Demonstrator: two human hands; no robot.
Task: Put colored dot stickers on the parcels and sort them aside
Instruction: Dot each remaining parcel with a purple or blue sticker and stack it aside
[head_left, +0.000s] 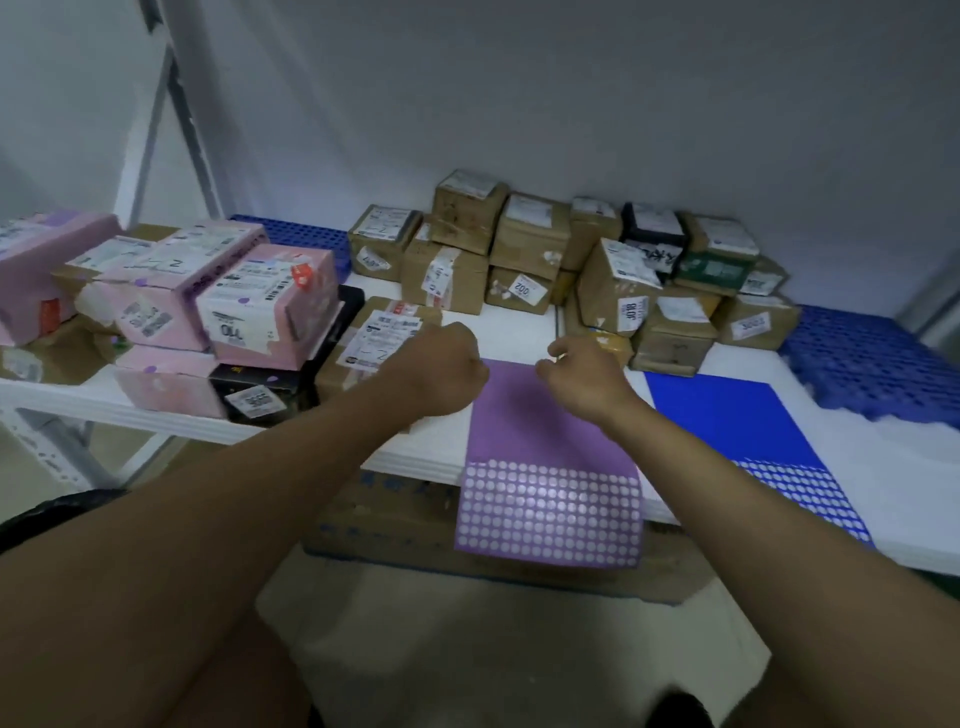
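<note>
A purple dot-sticker sheet (550, 467) lies on the white table (909, 499) and overhangs its front edge. A blue dot-sticker sheet (748, 421) lies to its right. My left hand (441, 369) is a closed fist at the purple sheet's upper left corner, right beside a brown parcel with a white label (379, 338). My right hand (587, 371) hovers over the sheet's top edge with fingers curled and pinched; whether a sticker is between them cannot be made out. Unsorted brown parcels (524, 249) are stacked at the back. Pink parcels (265, 306) with purple dots are piled on the left.
Blue plastic pallets lie at the far right (872, 364) and behind the pink pile (306, 239). A grey metal shelf upright (176, 119) rises at the left. A flattened cardboard box (395, 525) sits under the table's front edge.
</note>
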